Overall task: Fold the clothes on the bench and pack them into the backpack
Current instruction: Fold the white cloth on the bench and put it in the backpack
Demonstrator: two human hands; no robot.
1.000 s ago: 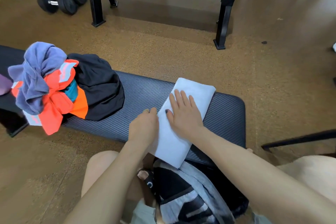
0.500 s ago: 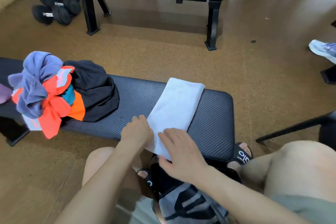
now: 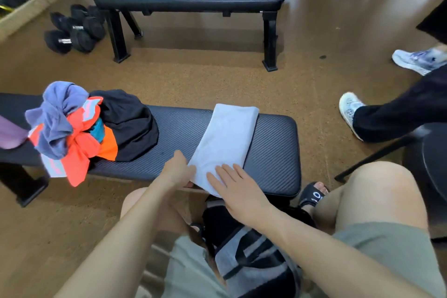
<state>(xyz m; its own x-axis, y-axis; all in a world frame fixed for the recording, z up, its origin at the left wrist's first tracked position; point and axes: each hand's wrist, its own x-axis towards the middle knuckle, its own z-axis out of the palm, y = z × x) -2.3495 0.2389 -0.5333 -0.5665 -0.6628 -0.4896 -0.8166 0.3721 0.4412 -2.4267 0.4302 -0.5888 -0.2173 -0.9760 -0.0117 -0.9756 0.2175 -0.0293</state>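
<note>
Lying diagonally on the worktop (image 3: 273, 152), folded white cloth (image 3: 227, 140), near end overhanging the front edge. Right hand (image 3: 238, 187) flat on that end, fingers (image 3: 219, 179) straight, slightly spread. Left hand (image 3: 177, 172) pinches the cloth's near-left corner. Unfolded clothes pile (image 3: 92, 128) sits well left. Backpack (image 3: 251, 259) on the floor between the knees.

Bench (image 3: 273, 152) bears towel (image 3: 225, 143), clothes (image 3: 92, 126)

A folded light-grey towel (image 3: 227, 143) lies slanted across my black bench (image 3: 273, 152). Unfolded clothes (image 3: 92, 128) sit heaped at its left end. The grey-black backpack (image 3: 254, 256) stands between my knees.
</note>
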